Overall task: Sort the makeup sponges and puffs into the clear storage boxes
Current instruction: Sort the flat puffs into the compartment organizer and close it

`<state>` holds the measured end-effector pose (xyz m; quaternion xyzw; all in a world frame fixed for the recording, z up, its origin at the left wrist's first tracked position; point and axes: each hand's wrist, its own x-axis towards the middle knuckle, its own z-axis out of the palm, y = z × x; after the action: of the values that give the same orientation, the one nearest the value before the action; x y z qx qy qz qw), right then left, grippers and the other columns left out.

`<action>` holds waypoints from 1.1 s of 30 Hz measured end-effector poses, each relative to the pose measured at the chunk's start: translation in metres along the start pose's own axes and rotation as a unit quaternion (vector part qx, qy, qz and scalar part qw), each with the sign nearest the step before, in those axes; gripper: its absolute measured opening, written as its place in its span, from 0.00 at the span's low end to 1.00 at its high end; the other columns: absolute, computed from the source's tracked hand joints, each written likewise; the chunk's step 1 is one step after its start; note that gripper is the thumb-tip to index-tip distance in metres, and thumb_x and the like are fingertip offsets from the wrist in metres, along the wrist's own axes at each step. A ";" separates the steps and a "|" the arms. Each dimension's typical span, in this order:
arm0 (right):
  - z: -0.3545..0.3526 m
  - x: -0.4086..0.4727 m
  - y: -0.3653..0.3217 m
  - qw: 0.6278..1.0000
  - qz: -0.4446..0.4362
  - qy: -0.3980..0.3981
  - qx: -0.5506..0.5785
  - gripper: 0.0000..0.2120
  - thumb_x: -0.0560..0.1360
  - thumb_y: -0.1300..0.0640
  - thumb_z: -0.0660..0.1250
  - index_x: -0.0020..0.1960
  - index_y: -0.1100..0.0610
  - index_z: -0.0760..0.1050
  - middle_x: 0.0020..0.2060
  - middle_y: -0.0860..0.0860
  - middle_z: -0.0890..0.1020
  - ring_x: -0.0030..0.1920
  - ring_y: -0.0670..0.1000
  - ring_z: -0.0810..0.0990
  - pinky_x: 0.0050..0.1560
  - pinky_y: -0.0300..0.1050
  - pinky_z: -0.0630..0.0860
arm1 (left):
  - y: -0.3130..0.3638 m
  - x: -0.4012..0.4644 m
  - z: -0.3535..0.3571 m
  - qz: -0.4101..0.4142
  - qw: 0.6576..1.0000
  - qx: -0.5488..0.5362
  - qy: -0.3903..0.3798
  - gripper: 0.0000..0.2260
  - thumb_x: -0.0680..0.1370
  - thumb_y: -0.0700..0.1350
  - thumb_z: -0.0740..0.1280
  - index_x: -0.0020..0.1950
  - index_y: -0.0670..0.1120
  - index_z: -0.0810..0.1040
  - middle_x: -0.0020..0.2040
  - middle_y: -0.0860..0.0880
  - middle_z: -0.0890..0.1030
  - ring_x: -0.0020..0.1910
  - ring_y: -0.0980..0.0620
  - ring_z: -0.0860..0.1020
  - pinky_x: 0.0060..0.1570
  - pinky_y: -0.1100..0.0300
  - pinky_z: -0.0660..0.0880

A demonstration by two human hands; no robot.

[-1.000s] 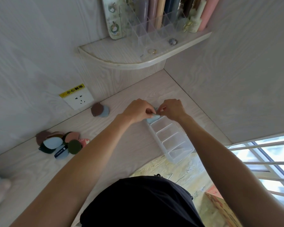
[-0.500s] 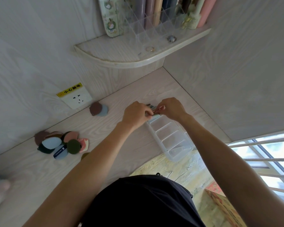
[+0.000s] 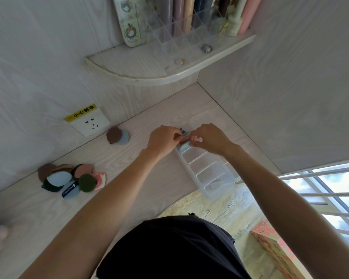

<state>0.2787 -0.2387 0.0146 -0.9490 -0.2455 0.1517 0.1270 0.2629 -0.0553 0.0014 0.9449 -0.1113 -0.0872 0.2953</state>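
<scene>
Black top (image 3: 169,248), bare forearms

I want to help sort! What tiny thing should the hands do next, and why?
Probably press the light blue puff down into the far compartment of the clear storage box. Both the left hand and right hand pinch it at that end, and it is not yet seated.

Both hands hide the clear box's (image 3: 208,170) far compartment; each grip unclear.

Puff pile (image 3: 72,179) left of storage box (image 3: 208,172) (well apart), on desk (image 3: 153,178).
</scene>
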 end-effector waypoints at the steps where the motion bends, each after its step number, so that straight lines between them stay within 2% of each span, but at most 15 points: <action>1: -0.001 0.002 -0.001 0.999 -0.014 0.009 -0.052 0.09 0.77 0.51 0.63 0.54 0.51 0.79 0.46 0.49 0.82 0.49 0.51 0.77 0.53 0.43 0.67 | 0.001 0.001 0.000 0.015 1.000 0.011 0.004 0.07 0.75 0.49 0.67 0.48 0.48 0.83 0.44 0.50 0.83 0.42 0.50 0.79 0.41 0.56 0.75; 4: -0.007 0.006 -0.001 0.983 -0.065 0.009 -0.171 0.10 0.79 0.54 0.60 0.56 0.51 0.77 0.47 0.50 0.82 0.50 0.52 0.75 0.53 0.44 0.64 | 0.006 0.003 0.003 0.052 0.996 0.067 -0.007 0.07 0.74 0.49 0.68 0.49 0.48 0.83 0.48 0.48 0.77 0.45 0.52 0.74 0.38 0.59 0.69; 7: -0.007 0.007 -0.003 0.975 -0.090 0.005 -0.205 0.09 0.79 0.55 0.59 0.56 0.52 0.76 0.46 0.50 0.83 0.50 0.53 0.75 0.52 0.44 0.64 | 0.008 0.004 0.008 0.048 0.994 0.102 -0.003 0.09 0.75 0.48 0.67 0.49 0.46 0.83 0.49 0.46 0.77 0.47 0.49 0.75 0.37 0.60 0.64; 11: -0.009 0.004 -0.001 0.976 -0.098 0.000 -0.197 0.07 0.79 0.54 0.59 0.55 0.50 0.74 0.43 0.49 0.84 0.46 0.53 0.76 0.50 0.43 0.62 | 0.010 0.007 0.011 0.051 0.992 0.115 0.014 0.09 0.74 0.47 0.67 0.46 0.42 0.82 0.47 0.45 0.78 0.45 0.46 0.76 0.36 0.59 0.64; 13: -0.012 0.002 0.003 0.978 -0.094 -0.007 -0.188 0.08 0.78 0.53 0.61 0.55 0.48 0.76 0.43 0.49 0.83 0.47 0.53 0.76 0.50 0.43 0.62 | 0.009 0.008 0.010 0.050 0.992 0.119 0.015 0.10 0.73 0.48 0.68 0.47 0.43 0.82 0.48 0.46 0.78 0.45 0.48 0.75 0.36 0.59 0.64; 17: -0.015 0.006 0.000 0.978 -0.090 0.006 -0.188 0.09 0.76 0.52 0.63 0.52 0.51 0.80 0.47 0.49 0.82 0.51 0.52 0.73 0.51 0.44 0.62 | 0.006 0.009 0.005 0.058 0.992 0.111 0.034 0.10 0.73 0.50 0.68 0.46 0.45 0.83 0.46 0.47 0.78 0.40 0.53 0.71 0.35 0.60 0.62; 21: -0.019 0.006 0.004 0.981 -0.082 0.010 -0.173 0.08 0.76 0.52 0.64 0.50 0.49 0.80 0.44 0.48 0.82 0.49 0.52 0.74 0.50 0.43 0.61 | 0.010 0.009 0.005 0.069 0.989 0.133 0.000 0.12 0.74 0.51 0.67 0.43 0.42 0.82 0.45 0.46 0.78 0.42 0.49 0.73 0.35 0.59 0.62; 26: -0.019 0.002 0.009 0.986 -0.099 0.011 -0.132 0.09 0.76 0.47 0.63 0.50 0.47 0.80 0.42 0.47 0.82 0.47 0.51 0.73 0.47 0.42 0.58 | 0.017 0.010 0.004 0.096 0.986 0.135 0.018 0.10 0.72 0.47 0.69 0.38 0.40 0.82 0.42 0.43 0.79 0.41 0.44 0.75 0.35 0.58 0.60; 29: -0.012 0.002 0.008 0.990 -0.098 0.029 -0.096 0.08 0.76 0.51 0.65 0.53 0.48 0.80 0.42 0.48 0.82 0.46 0.52 0.74 0.48 0.45 0.64 | 0.015 0.011 0.005 0.105 0.985 0.137 0.020 0.08 0.70 0.46 0.70 0.37 0.41 0.82 0.41 0.43 0.79 0.39 0.44 0.76 0.34 0.58 0.62; 33: -0.005 0.005 0.008 0.990 -0.077 0.084 -0.086 0.05 0.71 0.57 0.71 0.47 0.53 0.83 0.42 0.52 0.83 0.44 0.56 0.77 0.44 0.44 0.64 | 0.009 0.009 0.006 0.103 0.984 0.139 0.045 0.07 0.65 0.44 0.74 0.34 0.40 0.81 0.37 0.45 0.78 0.34 0.47 0.74 0.31 0.61 0.61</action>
<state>0.2874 -0.2436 0.0153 -0.9439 -0.3187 0.0399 0.0765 0.2686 -0.0680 0.0005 0.9632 -0.2056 0.0021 0.1730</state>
